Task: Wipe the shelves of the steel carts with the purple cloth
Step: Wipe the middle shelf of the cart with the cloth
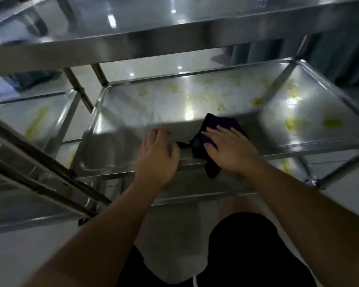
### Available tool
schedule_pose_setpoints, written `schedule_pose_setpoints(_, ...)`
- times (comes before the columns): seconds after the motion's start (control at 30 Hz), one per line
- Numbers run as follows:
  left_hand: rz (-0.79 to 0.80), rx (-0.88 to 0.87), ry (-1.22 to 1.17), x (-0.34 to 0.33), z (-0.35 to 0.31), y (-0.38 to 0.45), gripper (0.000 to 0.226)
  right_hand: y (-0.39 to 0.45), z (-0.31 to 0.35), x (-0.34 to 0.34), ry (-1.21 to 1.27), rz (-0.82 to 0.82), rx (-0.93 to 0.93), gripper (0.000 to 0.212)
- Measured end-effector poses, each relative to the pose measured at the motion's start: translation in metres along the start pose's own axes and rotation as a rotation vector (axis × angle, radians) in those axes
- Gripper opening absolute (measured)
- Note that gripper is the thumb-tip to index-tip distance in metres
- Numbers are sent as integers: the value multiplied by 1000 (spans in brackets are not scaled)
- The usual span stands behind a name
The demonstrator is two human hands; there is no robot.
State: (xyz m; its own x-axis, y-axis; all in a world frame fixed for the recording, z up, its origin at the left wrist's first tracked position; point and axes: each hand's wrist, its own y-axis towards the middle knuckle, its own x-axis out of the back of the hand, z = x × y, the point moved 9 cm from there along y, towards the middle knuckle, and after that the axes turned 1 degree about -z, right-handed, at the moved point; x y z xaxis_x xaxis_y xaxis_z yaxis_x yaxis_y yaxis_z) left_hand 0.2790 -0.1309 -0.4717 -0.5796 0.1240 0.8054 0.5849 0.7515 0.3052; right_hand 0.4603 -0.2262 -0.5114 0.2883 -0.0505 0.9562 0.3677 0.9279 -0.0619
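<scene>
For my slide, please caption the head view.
Right hand presses dark purple cloth on yellow-stained steel cart shelf; left hand rests beside.

Open room lies across the middle shelf [226, 96], bounded overhead by the top shelf [174, 38] and corner posts [100, 75].

Dark purple cloth [218, 129] crumpled over front rim of yellow-smeared middle steel shelf [195, 100].

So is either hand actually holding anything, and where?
Neither grips anything. The right hand presses flat on the purple cloth, over its near half; the left hand rests on the shelf's front edge.
</scene>
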Motion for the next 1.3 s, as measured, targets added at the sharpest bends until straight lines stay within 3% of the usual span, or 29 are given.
schedule_pose_setpoints(0.1, 79, 6, 73, -27, -9, 17, 42, -17, -70, 18, -8, -41, -84, 67)
schedule_pose_setpoints(0.23, 115, 54, 191, -52, 3, 20, 46, -39, -180, 51, -50, -139, -346, 76)
schedule_pose_setpoints(0.33, 121, 75, 217, -61, 8, 19, 61, -42, -211, 54, -48, -130, -506, 73)
schedule_pose_setpoints(0.4, 146, 87, 234, -65, 11, 22, 70, -35, -187, 52, -56, -143, -511, 68)
schedule_pose_setpoints(0.6, 132, 92, 255, -63, 9, 21, 66, -15, -14, 1, -42, -23, -14, 66)
schedule_pose_setpoints(0.73, 154, 68, 276, -62, 7, 21, 65, -17, -24, 5, -6, 6, 60, 62)
schedule_pose_setpoints(0.83, 170, 62, 286, -61, 5, 21, 73, -23, -100, 30, -30, -36, -57, 56)
schedule_pose_setpoints(0.97, 161, 69, 304, -60, 4, 21, 68, -47, -229, 70, -75, -120, -329, 51)
schedule_pose_setpoints(1.07, 157, 79, 311, -58, 3, 19, 65, -57, -303, 89, -94, -119, -560, 64)
schedule_pose_setpoints(1.2, 162, 92, 323, -56, 2, 19, 63, -43, -326, 90, -20, -172, -790, 69)
schedule_pose_setpoints(1.3, 172, 91, 331, -58, 1, 20, 64, -8, -273, 77, 0, -179, -733, 69)
